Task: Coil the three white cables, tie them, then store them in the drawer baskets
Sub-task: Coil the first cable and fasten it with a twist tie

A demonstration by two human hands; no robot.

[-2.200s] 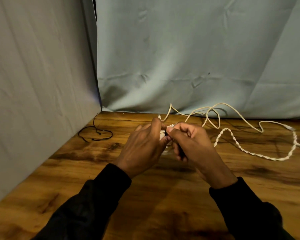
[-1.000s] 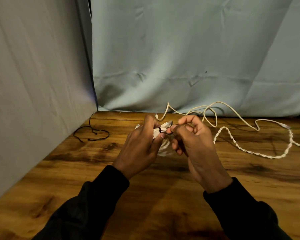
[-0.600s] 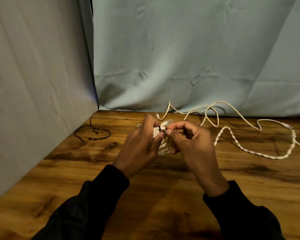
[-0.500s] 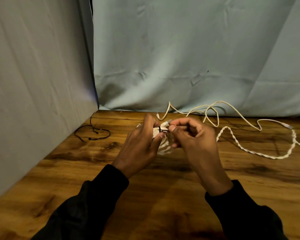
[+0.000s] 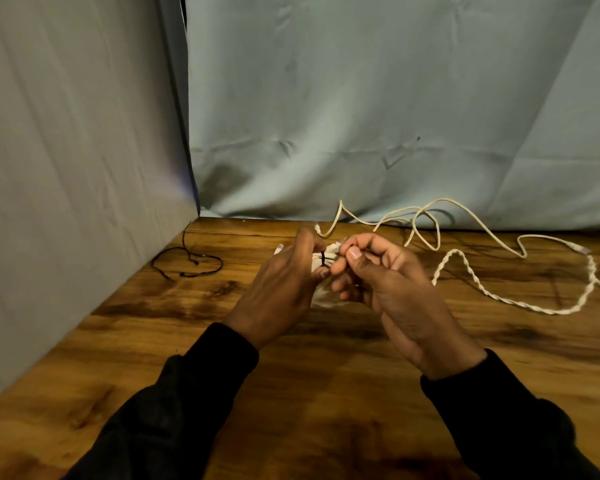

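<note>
My left hand (image 5: 281,289) grips a small coiled white cable (image 5: 321,297), held above the wooden table (image 5: 291,393); most of the coil is hidden behind my fingers. A thin black tie (image 5: 323,259) wraps the top of the coil. My right hand (image 5: 392,285) pinches the end of that tie between thumb and forefinger, right beside my left thumb. A smooth white cable (image 5: 426,216) lies in loose loops at the back of the table. A twisted white cable (image 5: 478,289) lies uncoiled to the right.
Thin black ties (image 5: 187,261) lie on the table at the back left, near the corner of the grey cloth walls (image 5: 84,168). The cloth backdrop closes off the back and left sides. No drawer or basket is in view.
My right hand has worked the black tie at the top of the coil, its fingers shifting from over the coil to a pinch at the tie's end. My left hand stayed on the coil.
</note>
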